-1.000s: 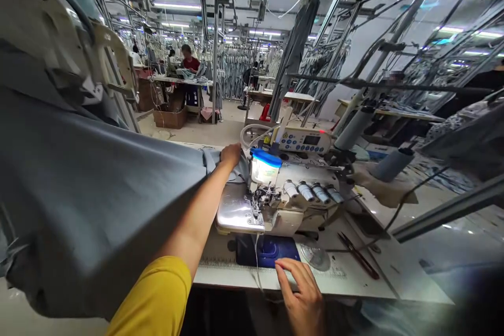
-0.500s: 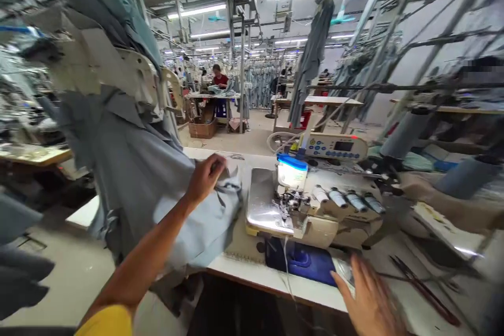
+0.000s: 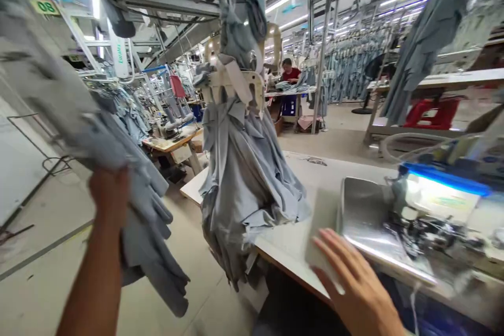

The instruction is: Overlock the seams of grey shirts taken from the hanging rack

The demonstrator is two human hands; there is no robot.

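My left hand (image 3: 108, 191) reaches out to the left, against a blurred bundle of grey-blue fabric (image 3: 129, 199) hanging there; its fingers are smeared and hidden by the cloth. My right hand (image 3: 350, 278) lies open, fingers stretched, over the near edge of the white sewing table (image 3: 315, 168), just left of the overlock sewing machine (image 3: 425, 210) and its shiny metal plate (image 3: 364, 215). Another bundle of grey-blue garment pieces (image 3: 244, 178) hangs from an overhead carrier clamp (image 3: 236, 81) and drapes onto the table's left end.
A person in red (image 3: 290, 71) sits at a distant table. Rows of hanging garments (image 3: 346, 63) and metal rails fill the hall. A wooden worktable (image 3: 171, 142) stands at left behind the bundles. Concrete floor (image 3: 51, 252) lies below left.
The view has swung left. My left hand left the fabric on the table and moved to the hanging bundle at left. My right hand moved left along the table edge.
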